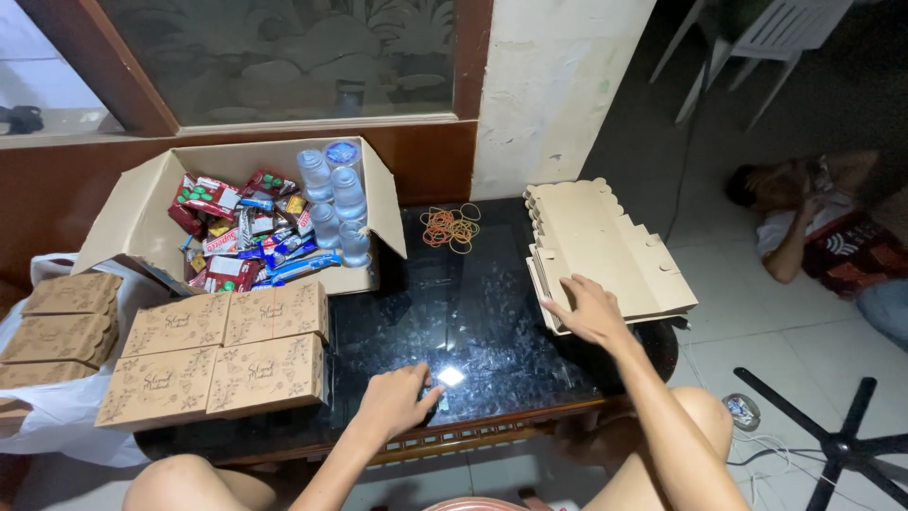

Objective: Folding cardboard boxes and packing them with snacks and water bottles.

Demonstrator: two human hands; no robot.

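Head view: the left hand [395,399] rests loosely curled and empty on the dark table [473,312], while the right hand [588,308], fingers spread, presses the stack of flat cardboard blanks [605,248]. Four finished boxes [219,358] sit left; farther back, rubber bands [451,227] and the snack carton [260,227] wait, still full.

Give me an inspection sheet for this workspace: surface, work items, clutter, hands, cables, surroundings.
Surface: dark glossy table, light glare near the front edge.
Work items: stack of flat cardboard box blanks at the right; four closed printed boxes at the left.
Clutter: open carton holding snack packets and water bottles; rubber bands.
Hands: right hand on the blanks' near edge; left hand on the table, closed.
Cables: white cable on the floor.
Surroundings: person lying on the tiled floor; white chair.
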